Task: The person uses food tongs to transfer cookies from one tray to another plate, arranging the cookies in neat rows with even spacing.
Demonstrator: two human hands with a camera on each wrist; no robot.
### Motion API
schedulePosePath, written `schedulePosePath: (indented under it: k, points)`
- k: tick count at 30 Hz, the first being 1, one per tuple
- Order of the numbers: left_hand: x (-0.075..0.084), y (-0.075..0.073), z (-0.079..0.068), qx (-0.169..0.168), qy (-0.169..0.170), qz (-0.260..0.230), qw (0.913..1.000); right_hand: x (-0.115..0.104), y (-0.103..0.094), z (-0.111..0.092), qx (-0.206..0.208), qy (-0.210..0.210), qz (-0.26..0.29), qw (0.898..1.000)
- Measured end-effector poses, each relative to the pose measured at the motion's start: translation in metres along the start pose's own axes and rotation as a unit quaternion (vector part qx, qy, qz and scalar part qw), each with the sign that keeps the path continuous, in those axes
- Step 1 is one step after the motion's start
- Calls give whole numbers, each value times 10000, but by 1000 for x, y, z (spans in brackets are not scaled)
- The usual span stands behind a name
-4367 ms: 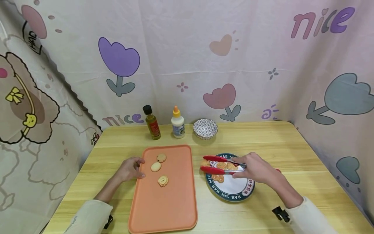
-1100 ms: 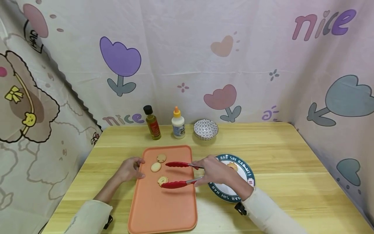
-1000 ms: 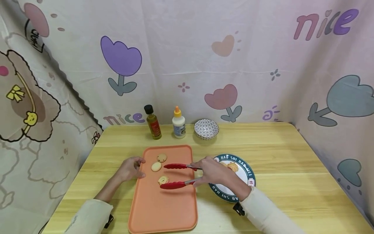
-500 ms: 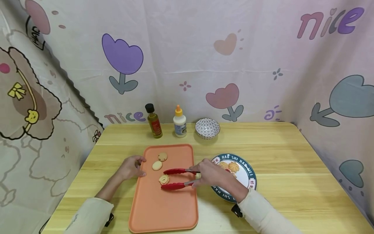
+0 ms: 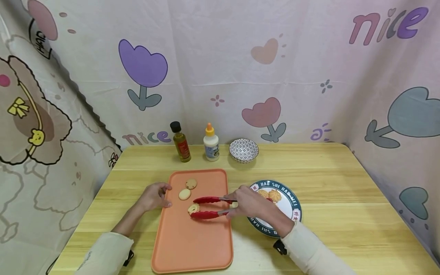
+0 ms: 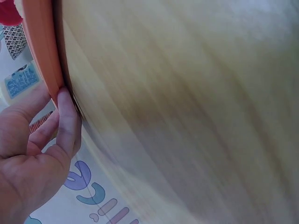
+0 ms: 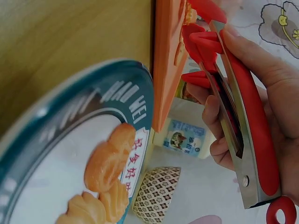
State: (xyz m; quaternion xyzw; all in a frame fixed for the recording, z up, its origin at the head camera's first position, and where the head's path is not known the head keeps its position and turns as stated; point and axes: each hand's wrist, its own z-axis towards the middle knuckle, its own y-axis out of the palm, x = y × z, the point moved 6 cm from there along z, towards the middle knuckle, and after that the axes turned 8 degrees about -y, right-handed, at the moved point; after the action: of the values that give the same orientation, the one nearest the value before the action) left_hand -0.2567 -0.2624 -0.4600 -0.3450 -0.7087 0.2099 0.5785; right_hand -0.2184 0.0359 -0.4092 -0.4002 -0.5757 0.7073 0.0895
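Note:
My left hand [image 5: 152,198] pinches the left rim of an orange tray [image 5: 192,244], thumb and fingers on either side of it in the left wrist view. On the tray lie a speckled round cookie [image 5: 191,184], a smooth pale cookie [image 5: 184,194] and a frilled cookie [image 5: 193,208]. My right hand [image 5: 252,204] grips red-tipped metal tongs [image 7: 259,140] over the tray's right side. Their tips stand apart at the frilled cookie, the nearer one overlapping its edge; whether they touch it I cannot tell. A green-rimmed plate [image 5: 292,196] with several cookies is partly hidden behind the right hand.
Along the table's [image 5: 330,179] back edge stand a dark-capped bottle [image 5: 181,144], a white bottle with an orange nozzle [image 5: 211,146] and a small patterned bowl [image 5: 243,150]. A printed cloth [image 5: 206,57] hangs right behind them.
Since the oldest frame, the right hand has carried the tongs left from the plate to the tray. Over the last second, the tips have drawn closer together around the frilled cookie. The left hand stays put.

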Motion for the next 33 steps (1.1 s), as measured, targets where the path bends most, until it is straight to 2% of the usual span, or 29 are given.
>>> schedulePosePath:
  k: [8,13,18,22,26,33]
  points:
    - [1,0,0,12,-52,38,10000,5,-12,-8,135,39,-72,9999]
    - [1,-1,-1,10,-29,19,10000,9,-19,-15,236,-90,-49,9997]
    - [0,-1,0,8,-13,31,10000,18,-26,-29,160,314,294,9989]
    - [0,-1,0,15,-38,38,10000,25,-33,-41,227,478,396,9978]
    - [1,-1,0,12,-50,38,10000,34,-41,-53,365,566,122,9977]
    - [1,-1,-1,-5,-1,43,10000,50,-58,-79,527,997,35,9936]
